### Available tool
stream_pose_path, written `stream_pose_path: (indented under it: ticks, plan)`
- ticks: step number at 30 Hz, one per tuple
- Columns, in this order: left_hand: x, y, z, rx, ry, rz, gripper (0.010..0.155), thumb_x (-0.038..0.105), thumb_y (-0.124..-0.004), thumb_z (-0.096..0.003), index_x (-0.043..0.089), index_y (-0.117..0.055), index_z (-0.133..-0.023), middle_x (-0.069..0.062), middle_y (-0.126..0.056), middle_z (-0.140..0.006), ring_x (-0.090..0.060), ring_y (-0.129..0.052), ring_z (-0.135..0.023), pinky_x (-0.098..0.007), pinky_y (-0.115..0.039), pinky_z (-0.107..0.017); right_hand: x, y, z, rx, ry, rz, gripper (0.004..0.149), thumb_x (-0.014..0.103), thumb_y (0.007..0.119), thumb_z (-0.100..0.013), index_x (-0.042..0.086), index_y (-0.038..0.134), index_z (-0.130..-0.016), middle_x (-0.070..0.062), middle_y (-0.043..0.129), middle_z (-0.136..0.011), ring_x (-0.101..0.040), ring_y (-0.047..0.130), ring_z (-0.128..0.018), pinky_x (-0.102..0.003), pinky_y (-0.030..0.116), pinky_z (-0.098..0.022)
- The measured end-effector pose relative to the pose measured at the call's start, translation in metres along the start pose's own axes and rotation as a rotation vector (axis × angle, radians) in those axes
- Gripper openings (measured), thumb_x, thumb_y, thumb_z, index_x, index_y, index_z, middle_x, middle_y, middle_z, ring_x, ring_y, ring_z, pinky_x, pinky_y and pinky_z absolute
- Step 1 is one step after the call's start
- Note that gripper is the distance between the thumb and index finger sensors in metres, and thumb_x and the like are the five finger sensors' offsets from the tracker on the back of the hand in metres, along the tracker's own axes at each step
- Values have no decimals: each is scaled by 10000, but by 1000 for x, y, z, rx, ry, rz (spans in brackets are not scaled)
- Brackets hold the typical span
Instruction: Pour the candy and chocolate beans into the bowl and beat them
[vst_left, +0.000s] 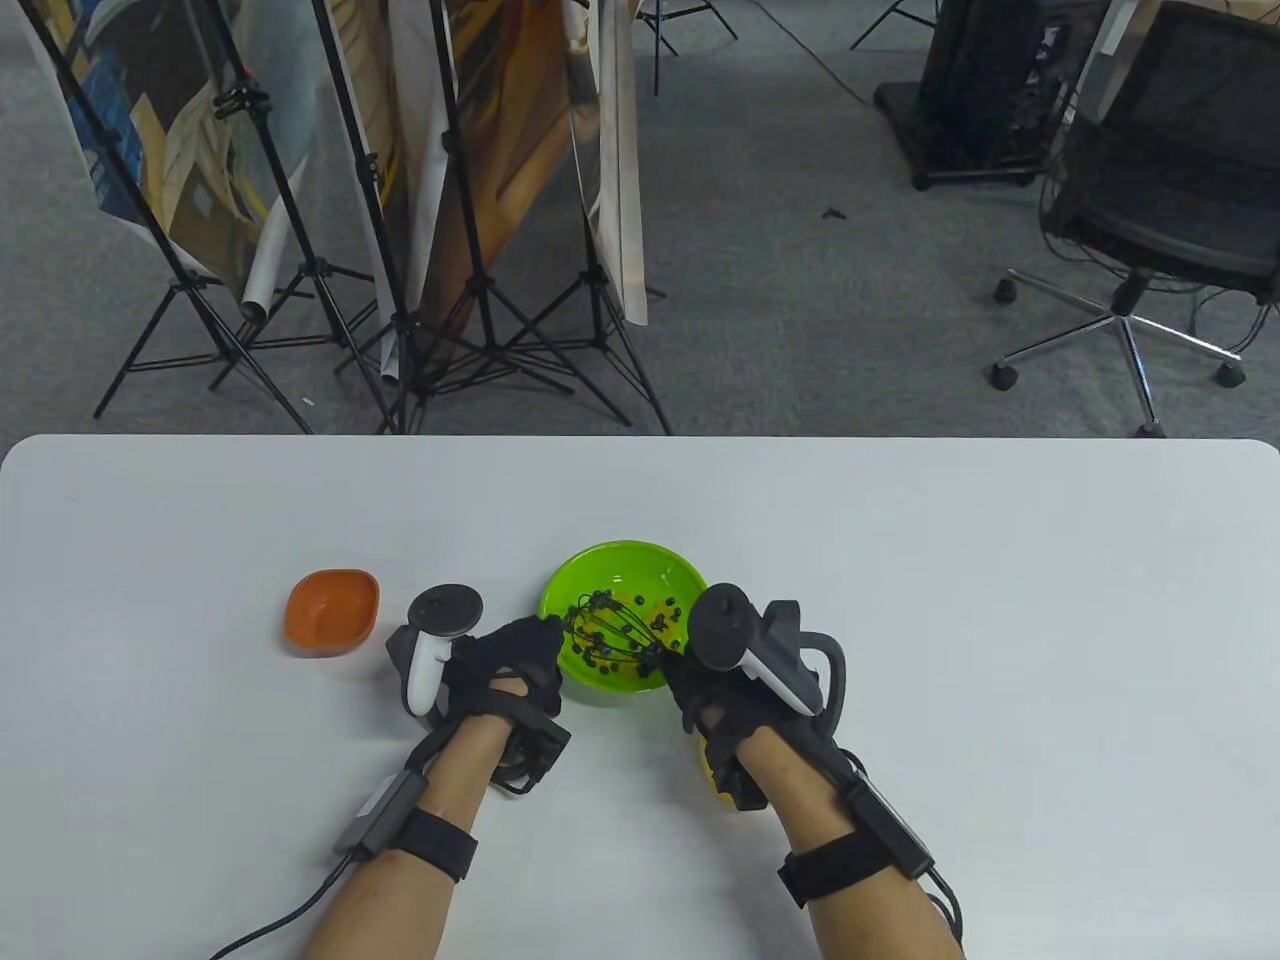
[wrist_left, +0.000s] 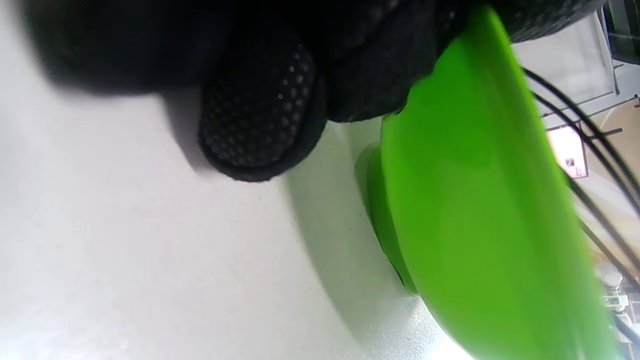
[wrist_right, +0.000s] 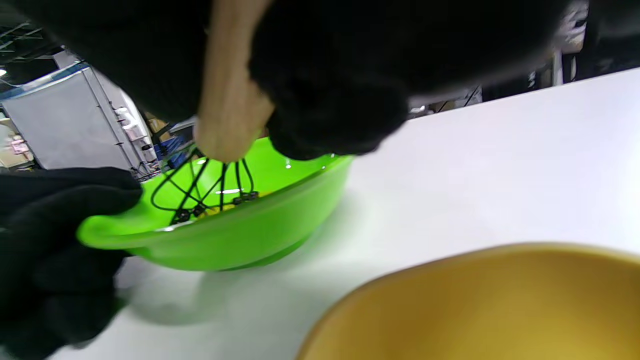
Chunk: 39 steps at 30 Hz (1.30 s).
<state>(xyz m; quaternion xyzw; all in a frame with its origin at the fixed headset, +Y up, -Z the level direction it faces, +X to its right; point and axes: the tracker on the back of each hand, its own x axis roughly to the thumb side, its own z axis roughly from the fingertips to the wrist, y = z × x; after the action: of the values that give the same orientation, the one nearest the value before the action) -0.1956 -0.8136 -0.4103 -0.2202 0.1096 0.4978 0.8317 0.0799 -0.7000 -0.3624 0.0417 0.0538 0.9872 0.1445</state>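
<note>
The green bowl (vst_left: 625, 575) stands on the desk (vst_left: 1000, 600), near its front edge, between the two hands. The right hand (vst_left: 720, 690) grips the wooden handle of the whisk (vst_left: 610, 640) with curled fingers (wrist_right: 330, 115). The whisk lies slanted: its handle goes up toward the right hand, and its wire head points down and to the left, into the bowl, where small dark beans and some yellow pieces lie. So the things to beat are directly under and to the left of the right fingers, already inside the wires' reach.

The left hand (vst_left: 505, 665) holds the left rim of the bowl; in the right wrist view its fingers pinch the rim, with the thumb side on the outer wall. I judge this hand keeps the bowl from sliding during the beating.

An orange dish (vst_left: 333, 610) stands well to the left, and a yellow dish (wrist_right: 490, 305) is just beside the right wrist. Both seem emptied, so pouring looks finished.
</note>
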Motion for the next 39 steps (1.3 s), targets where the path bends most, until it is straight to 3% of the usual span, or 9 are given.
stream_pose_path:
  ticks: [6, 16, 22, 28, 34, 39]
  plan:
    - [1, -1, 1, 1, -4, -7, 457, 595, -668, -454, 209, -827, -641, 131, -973, -336, -134, -1076, -330, -281, -926, -206, -3, -17, 13, 33, -7, 95, 537, 524, 854, -455, 90, 955, -754, -120, 1018, -357, -218, 928, -10, -416, 856, 15]
    - [1, -1, 1, -3, -6, -8, 453, 592, -685, -455, 205, -831, -640, 122, -976, -333, -142, -1074, -328, -288, -923, -205, -8, -38, 11, -34, 126, 229, 543, 529, 882, -441, 91, 957, -753, -122, 1016, -373, -227, 927, -27, -421, 855, -6]
    - [1, -1, 0, 7, -9, -8, 443, 576, -715, -458, 188, -833, -634, 111, -978, -326, -150, -1077, -316, -297, -924, -200, -16, -27, 0, -95, 157, 225, 562, 540, 830, -456, 76, 938, -753, -101, 1009, -367, -198, 926, -19, -400, 862, 7]
    - [0, -1, -1, -12, -14, -3, 443, 570, -720, -456, 180, -836, -631, 103, -979, -322, -160, -1076, -311, -304, -920, -196, -9, -5, -9, -100, 126, 94, 576, 545, 787, -464, 65, 921, -753, -88, 1005, -358, -177, 926, -9, -384, 866, 23]
    - [0, -1, -1, -19, -13, 3, 445, 576, -703, -459, 189, -832, -637, 110, -980, -329, -159, -1076, -317, -301, -921, -199, 3, 10, -7, -47, 63, 25, 573, 543, 791, -463, 67, 925, -752, -93, 1006, -351, -181, 925, -3, -390, 862, 29]
    - [0, -1, 0, -19, -5, 12, 452, 586, -682, -458, 202, -822, -652, 123, -978, -338, -148, -1076, -327, -291, -922, -205, 4, 5, 4, -2, 10, 44, 560, 538, 808, -464, 79, 935, -757, -101, 1009, -352, -194, 925, -6, -399, 859, 23]
